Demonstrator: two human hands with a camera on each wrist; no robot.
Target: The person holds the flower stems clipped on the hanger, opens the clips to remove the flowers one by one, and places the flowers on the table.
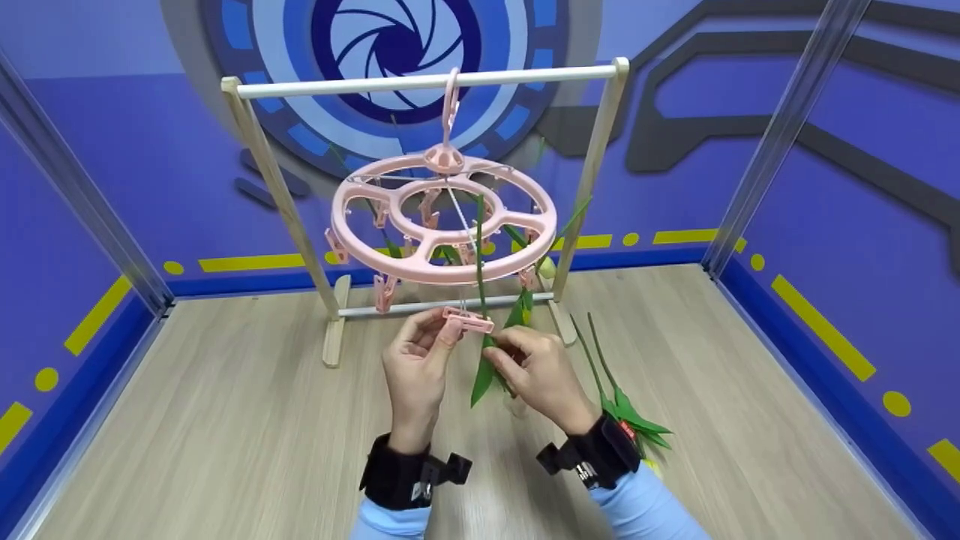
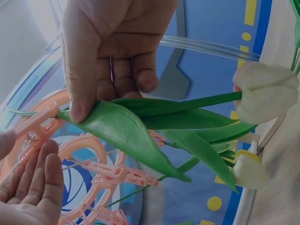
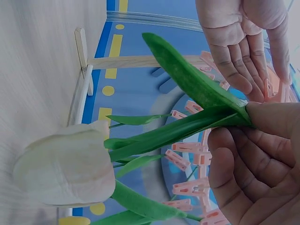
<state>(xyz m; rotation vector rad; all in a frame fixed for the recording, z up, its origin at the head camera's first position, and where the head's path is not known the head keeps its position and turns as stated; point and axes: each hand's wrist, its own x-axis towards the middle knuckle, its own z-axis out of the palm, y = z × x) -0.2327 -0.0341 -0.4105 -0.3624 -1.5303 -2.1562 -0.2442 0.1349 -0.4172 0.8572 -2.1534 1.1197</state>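
Note:
In the head view, my left hand point(image 1: 416, 364) pinches a pink clothespin point(image 1: 468, 320) between thumb and fingers, below the front rim of a round pink hanging dryer point(image 1: 341, 225). My right hand point(image 1: 544, 371) pinches the green stem point(image 1: 480, 255) of an artificial white tulip, whose bloom point(image 3: 65, 164) hangs head down. In the left wrist view the stem runs past the end of the clothespin point(image 2: 40, 124). Thumb and forefinger of the right hand point(image 3: 262, 154) grip it by the base of a broad leaf point(image 3: 187, 75).
The dryer hangs by its hook point(image 1: 451, 105) from a white bar point(image 1: 337, 86) on a wooden stand point(image 1: 277, 187). Other clothespins point(image 1: 385, 292) dangle around it, some with tulips, including one white bloom point(image 2: 251, 171). Loose flowers point(image 1: 626, 416) lie on the table at right.

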